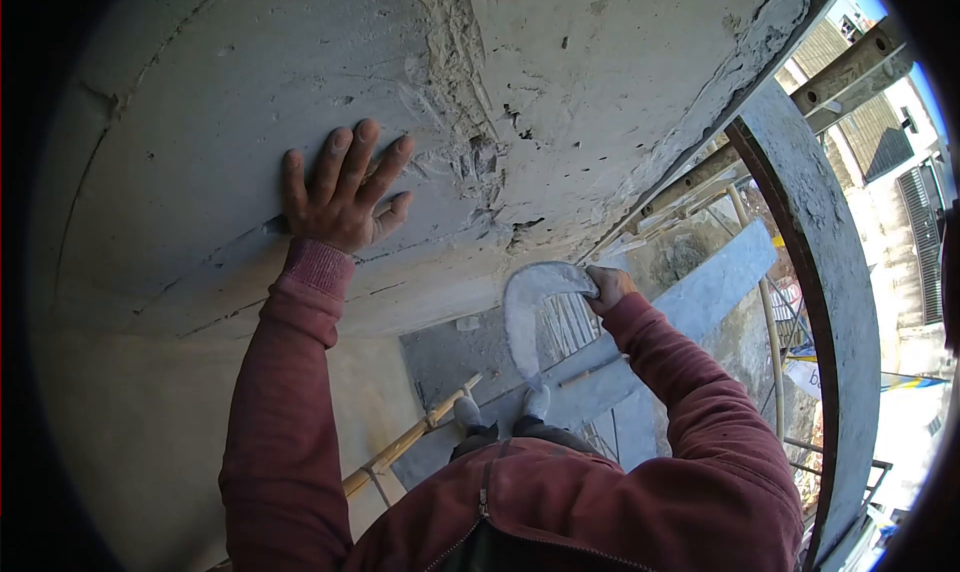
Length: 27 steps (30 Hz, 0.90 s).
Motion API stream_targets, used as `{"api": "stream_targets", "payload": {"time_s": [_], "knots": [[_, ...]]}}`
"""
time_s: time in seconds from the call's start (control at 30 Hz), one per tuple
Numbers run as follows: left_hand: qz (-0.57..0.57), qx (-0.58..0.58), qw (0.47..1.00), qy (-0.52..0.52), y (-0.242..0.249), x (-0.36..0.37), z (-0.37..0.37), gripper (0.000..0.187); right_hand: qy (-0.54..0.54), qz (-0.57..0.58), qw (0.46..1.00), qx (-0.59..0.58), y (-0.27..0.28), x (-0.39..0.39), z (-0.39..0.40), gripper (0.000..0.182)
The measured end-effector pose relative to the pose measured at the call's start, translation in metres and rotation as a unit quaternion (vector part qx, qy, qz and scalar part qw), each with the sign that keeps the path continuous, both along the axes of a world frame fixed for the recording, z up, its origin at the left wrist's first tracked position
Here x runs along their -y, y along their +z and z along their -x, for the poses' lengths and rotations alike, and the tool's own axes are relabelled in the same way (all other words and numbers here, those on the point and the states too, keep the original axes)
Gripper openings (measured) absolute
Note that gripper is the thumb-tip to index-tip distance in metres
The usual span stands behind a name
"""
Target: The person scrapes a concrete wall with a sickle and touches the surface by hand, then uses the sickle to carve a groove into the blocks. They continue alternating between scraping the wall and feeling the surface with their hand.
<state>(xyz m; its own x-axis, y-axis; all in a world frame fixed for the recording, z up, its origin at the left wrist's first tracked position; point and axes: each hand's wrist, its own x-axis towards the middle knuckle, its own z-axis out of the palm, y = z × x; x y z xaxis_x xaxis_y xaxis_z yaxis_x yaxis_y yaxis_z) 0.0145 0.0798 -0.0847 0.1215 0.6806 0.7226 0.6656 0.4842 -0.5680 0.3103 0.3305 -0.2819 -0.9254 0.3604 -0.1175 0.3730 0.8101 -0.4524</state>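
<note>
My left hand [345, 192] presses against the rough grey concrete wall [240, 102], palm down with its fingers spread. To the right and lower, my right hand [609, 288] is closed round one end of a curved, pale grey piece [522, 312], shaped like a hook and dusty. The piece hangs beside the wall's lower edge, its far end pointing down toward my feet. A rough, broken seam [460, 92] runs down the wall to the right of my left hand.
Below are my shoes [537, 402] on grey planks [590, 392]. A wooden ladder-like frame [400, 444] leans at the lower left. Scaffold poles [770, 342] and a curved concrete edge [835, 252] stand at the right, with buildings beyond.
</note>
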Motion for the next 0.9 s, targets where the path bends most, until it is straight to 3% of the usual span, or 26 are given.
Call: {"api": "stream_targets", "payload": {"time_s": [0.03, 0.1, 0.13, 0.3, 0.37, 0.4, 0.47, 0.5, 0.57, 0.7, 0.77, 0.83, 0.9], "knots": [[0.003, 0.003, 1.0, 0.001, -0.001, 0.002, -0.004, 0.065, 0.0, 0.004, 1.0, 0.005, -0.014, -0.001, -0.003, 0.036], [-0.008, 0.007, 1.0, 0.003, -0.002, 0.0, -0.007, 0.064, -0.169, 0.029, 0.963, 0.205, -0.027, -0.016, 0.015, 0.026], [-0.011, 0.016, 1.0, 0.007, -0.001, 0.0, -0.005, 0.064, -0.138, -0.028, 0.971, 0.196, -0.024, -0.013, 0.012, 0.026], [-0.012, 0.016, 1.0, 0.004, -0.004, -0.001, -0.003, 0.064, -0.028, -0.005, 0.988, 0.151, 0.005, 0.006, -0.013, 0.031], [-0.01, 0.013, 1.0, 0.009, -0.004, 0.001, -0.002, 0.064, 0.059, -0.016, 0.998, -0.026, 0.014, 0.011, -0.01, 0.033], [-0.006, 0.011, 1.0, 0.011, -0.003, 0.002, -0.001, 0.064, 0.059, -0.015, 0.998, -0.025, 0.006, 0.009, -0.006, 0.033], [-0.009, 0.004, 1.0, 0.008, -0.003, 0.001, -0.005, 0.063, -0.136, -0.013, 0.983, 0.12, -0.018, -0.003, 0.008, 0.028], [-0.004, 0.006, 1.0, 0.0, -0.004, 0.001, -0.005, 0.063, -0.137, -0.018, 0.984, 0.111, -0.024, -0.01, 0.007, 0.028], [0.006, 0.0, 1.0, -0.009, 0.002, 0.002, 0.0, 0.063, -0.08, -0.088, 0.964, 0.237, -0.039, -0.011, -0.005, 0.026], [0.002, 0.005, 1.0, -0.012, -0.002, 0.0, -0.002, 0.062, 0.034, -0.044, 0.974, 0.218, -0.004, 0.011, -0.029, 0.027], [0.005, 0.001, 1.0, -0.007, -0.002, 0.002, -0.003, 0.062, 0.05, -0.038, 0.995, 0.074, 0.013, 0.028, -0.021, 0.025], [0.006, 0.002, 1.0, -0.008, -0.001, 0.002, -0.003, 0.062, 0.04, -0.015, 0.999, 0.035, 0.014, 0.023, -0.006, 0.023], [0.01, 0.008, 1.0, -0.009, -0.002, 0.004, -0.005, 0.063, -0.15, -0.003, 0.984, 0.098, -0.02, 0.005, 0.005, 0.024]]}}
